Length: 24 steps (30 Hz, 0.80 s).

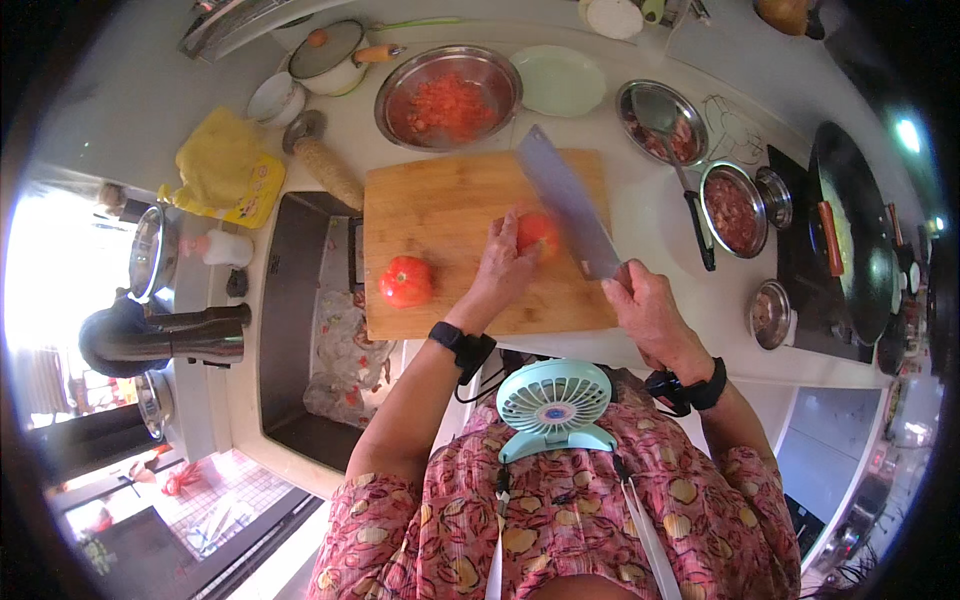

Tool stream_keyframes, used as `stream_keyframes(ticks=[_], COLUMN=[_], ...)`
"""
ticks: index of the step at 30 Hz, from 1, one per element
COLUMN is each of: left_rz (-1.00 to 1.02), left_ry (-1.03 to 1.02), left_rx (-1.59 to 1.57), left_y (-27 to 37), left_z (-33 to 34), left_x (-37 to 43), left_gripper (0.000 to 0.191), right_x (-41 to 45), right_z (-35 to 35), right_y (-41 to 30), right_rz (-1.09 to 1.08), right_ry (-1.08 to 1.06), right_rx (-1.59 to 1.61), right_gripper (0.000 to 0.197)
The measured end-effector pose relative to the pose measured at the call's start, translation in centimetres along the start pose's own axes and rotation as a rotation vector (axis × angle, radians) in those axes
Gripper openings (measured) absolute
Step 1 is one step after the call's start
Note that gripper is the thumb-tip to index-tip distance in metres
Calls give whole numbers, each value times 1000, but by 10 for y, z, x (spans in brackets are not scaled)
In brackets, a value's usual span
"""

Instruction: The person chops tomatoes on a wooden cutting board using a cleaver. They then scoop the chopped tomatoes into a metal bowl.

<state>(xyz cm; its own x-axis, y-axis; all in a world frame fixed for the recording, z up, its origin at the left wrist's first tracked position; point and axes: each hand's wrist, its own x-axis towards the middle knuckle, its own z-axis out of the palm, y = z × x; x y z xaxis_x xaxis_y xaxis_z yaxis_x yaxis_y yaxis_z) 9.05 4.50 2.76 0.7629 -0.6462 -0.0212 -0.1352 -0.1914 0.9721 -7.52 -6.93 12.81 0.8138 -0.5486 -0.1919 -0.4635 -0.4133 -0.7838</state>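
Note:
On a wooden cutting board (442, 202) my left hand (506, 259) steadies a red tomato (536, 231), fingers against its left side. My right hand (652, 311) grips the handle of a broad cleaver (566, 199). The blade slants up and left over the tomato's right side; whether it touches the tomato I cannot tell. A second whole tomato (406, 282) rests near the board's left edge, stem end up. Behind the board stands a steel bowl (386, 112) of chopped red tomato (450, 107).
Left of the board is a dark sink (289, 300) with a plastic bag of scraps (341, 360). A pale green plate (562, 81), bowls of meat (729, 210) and a black-handled ladle (697, 225) lie behind and right. A wok (862, 247) sits on the hob. A turquoise fan (555, 401) hangs at my chest.

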Motion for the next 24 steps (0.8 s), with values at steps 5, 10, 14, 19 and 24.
stream_keyframes(ticks=[5,10,14,19,24], left_rz=[-46,136,153,114,164], left_ry=[-18,40,84,46,52], left_rx=[193,235,213,141,154], left_y=[1,2,-15,-4,2], left_z=[-8,-7,-6,-7,-8], left_x=[-4,-8,-8,-10,-10], left_gripper=[47,41,41,39,36], right_x=[-13,-18,-24,-34,-26], right_z=[11,24,26,23,26], right_y=[-5,4,0,-1,1], right_rz=[-149,-189,-197,-206,-234], right_ry=[34,53,45,31,12], right_rx=[-102,-174,-273,-364,-430], right_gripper=[22,22,22,22,20])
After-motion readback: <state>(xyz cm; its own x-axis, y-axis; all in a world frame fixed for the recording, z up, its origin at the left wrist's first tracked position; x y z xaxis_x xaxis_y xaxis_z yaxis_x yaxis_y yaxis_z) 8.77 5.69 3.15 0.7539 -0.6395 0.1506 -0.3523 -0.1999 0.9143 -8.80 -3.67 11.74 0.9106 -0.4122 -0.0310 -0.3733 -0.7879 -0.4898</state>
